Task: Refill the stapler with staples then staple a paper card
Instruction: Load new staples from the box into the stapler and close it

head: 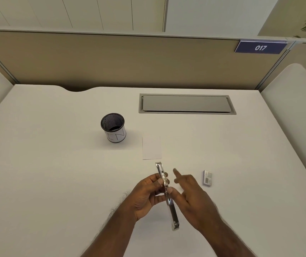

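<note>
- Metal, bright silver: stapler point(167, 193), swung fully open into one long strip, held above the counter near the middle of its near edge; one end points toward the far edge, the other toward the near edge.
- Left hand point(145, 196): grasping the stapler at its hinge section, thumb and fingertips pinched on the left side of the strip.
- Right hand point(192, 197): thumb tip touching the right side of the stapler near the hinge; forefinger stretched out toward the far edge, remaining fingers loosely spread, closed on nothing that can be seen.
- Paper card point(151, 147): white, rectangular, lying flat on the counter just beyond the far tip of the stapler, apart from it.
- Staple box point(207, 178): small, pale, with a printed label on top; lying flat on the counter to the right of the right hand, not touching it.
- Pen cup point(113, 127): black mesh with a white paper band around the outside, upright, left of the paper card and nearer the far edge; interior looks dark.
- Cable hatch point(186, 103): grey rectangular flap, shut, set into the counter near the far edge, right of centre.
- Counter point(46, 164): white, smooth, with a shallow notch in the far edge left of centre.
- Number plate point(260, 47): dark blue, reading 017, fixed on the beige partition beyond the far right corner.
</note>
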`<state>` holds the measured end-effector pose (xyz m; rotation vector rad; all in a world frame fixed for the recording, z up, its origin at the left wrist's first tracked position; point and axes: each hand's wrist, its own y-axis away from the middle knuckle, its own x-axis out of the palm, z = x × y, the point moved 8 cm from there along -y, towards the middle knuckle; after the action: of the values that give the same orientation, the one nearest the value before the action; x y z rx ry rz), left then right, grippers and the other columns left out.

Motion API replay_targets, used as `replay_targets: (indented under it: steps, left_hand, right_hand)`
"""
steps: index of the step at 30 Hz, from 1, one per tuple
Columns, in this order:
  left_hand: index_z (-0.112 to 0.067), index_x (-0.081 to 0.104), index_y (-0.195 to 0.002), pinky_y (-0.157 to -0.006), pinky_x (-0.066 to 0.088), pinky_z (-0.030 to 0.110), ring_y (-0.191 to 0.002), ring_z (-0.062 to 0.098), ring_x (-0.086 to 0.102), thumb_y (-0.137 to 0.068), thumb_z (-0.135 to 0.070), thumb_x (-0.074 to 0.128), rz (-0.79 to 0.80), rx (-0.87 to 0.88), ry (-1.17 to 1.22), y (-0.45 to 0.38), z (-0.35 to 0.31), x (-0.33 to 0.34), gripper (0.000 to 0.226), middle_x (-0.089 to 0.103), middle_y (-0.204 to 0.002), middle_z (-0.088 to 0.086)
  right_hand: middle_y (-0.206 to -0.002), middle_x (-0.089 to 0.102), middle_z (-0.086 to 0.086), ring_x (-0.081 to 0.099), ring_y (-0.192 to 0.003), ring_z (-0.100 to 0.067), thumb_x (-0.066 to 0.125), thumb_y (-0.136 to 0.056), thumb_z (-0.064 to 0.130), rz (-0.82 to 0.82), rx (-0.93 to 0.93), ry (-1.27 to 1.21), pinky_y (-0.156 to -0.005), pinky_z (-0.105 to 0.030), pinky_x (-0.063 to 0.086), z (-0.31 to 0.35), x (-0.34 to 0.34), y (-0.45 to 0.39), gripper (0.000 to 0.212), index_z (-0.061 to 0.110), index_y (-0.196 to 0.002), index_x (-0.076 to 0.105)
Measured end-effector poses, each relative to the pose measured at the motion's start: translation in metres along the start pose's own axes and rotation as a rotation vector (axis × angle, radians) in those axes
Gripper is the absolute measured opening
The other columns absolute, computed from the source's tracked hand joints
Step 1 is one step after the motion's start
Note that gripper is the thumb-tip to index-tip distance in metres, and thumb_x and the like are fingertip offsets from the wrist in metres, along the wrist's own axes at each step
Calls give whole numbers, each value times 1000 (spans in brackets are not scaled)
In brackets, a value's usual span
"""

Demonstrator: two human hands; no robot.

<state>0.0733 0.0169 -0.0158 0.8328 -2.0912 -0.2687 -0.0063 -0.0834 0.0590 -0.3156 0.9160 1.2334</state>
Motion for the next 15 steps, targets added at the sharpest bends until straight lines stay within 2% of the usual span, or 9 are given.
replay_targets:
  steps: [3,5,7,9,12,15]
  left_hand:
    - [-13,76,-102,-69,60,35,-82,20,70,-83,-17,69,-66,57,71,-2,-7,-9,21,73,-102,9]
    - [-15,77,-99,-69,61,36,-81,20,70,-82,-16,68,-93,91,100,-4,-11,-14,19,73,-100,9]
    - [-15,76,-97,-68,61,37,-80,20,71,-82,-16,67,-107,120,123,-6,-15,-16,17,73,-95,8]
    - [-14,76,-94,-66,60,37,-79,20,71,-82,-15,66,-119,149,141,-6,-18,-18,15,72,-91,7]
    - [-10,73,-95,-70,60,36,-82,24,72,-82,-13,65,-114,166,126,-5,-22,-18,15,69,-87,9]
    - [-7,69,-102,-72,59,36,-79,23,69,-83,-15,65,-95,152,45,-4,-21,-15,21,68,-88,9]
  right_hand:
    - [-113,57,19,66,-77,2,71,-76,54,186,168,-310,-69,-19,52,-19,15,8,64,48,-132,40]
    - [-102,65,9,69,-76,-7,78,-75,37,278,204,-398,-72,-26,58,-22,28,14,51,41,-119,51]
    - [-87,68,3,68,-70,-13,75,-80,21,207,214,-516,-78,-42,59,-24,26,14,32,32,-106,61]
    - [-75,65,0,64,-64,-15,74,-81,10,71,224,-628,-75,-48,57,-26,13,11,23,23,-99,66]
    - [-72,67,-4,65,-59,-18,78,-79,7,-102,258,-825,-65,-39,61,-33,-6,7,18,12,-94,70]
    - [-76,71,-5,68,-65,-21,77,-79,9,-105,213,-987,-68,-30,58,-28,-13,1,21,11,-99,73]
